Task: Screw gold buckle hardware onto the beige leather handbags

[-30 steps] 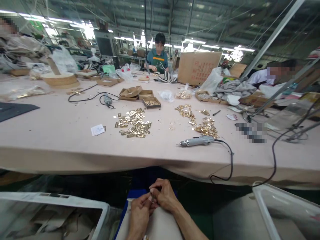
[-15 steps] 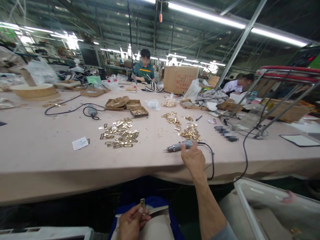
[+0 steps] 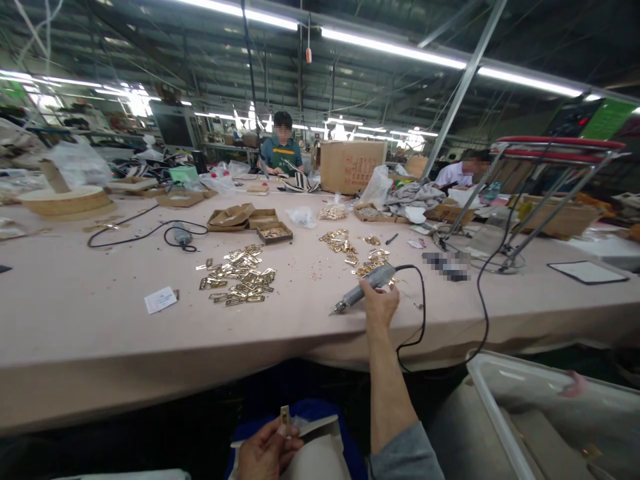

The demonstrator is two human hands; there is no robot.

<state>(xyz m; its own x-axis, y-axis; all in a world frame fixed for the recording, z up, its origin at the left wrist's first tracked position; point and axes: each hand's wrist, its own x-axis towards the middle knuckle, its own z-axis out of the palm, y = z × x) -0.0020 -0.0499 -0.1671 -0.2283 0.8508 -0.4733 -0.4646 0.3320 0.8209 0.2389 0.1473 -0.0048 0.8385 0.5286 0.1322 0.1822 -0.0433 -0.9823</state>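
Note:
My right hand [image 3: 380,303] grips a grey corded electric screwdriver [image 3: 361,289] and holds it tilted just above the pink table [image 3: 100,327], tip pointing down-left. Down at my lap my left hand [image 3: 267,450] pinches a small gold metal piece [image 3: 285,415] against a white bag panel [image 3: 317,453]. A heap of gold metal plates [image 3: 239,280] lies on the table ahead of me, and a second heap of gold parts [image 3: 357,253] lies just beyond the screwdriver.
Small cardboard boxes [image 3: 260,220] sit behind the plates, with a corded tool [image 3: 183,235] to their left. A clear plastic bin [image 3: 540,413] stands at my right. A metal rack [image 3: 545,173] rises at the right. Two other people work at the far side.
My right hand left my lap, reached the table and took hold of the screwdriver, then lifted it and tilted its tip down. My left hand stayed at my lap with the gold piece.

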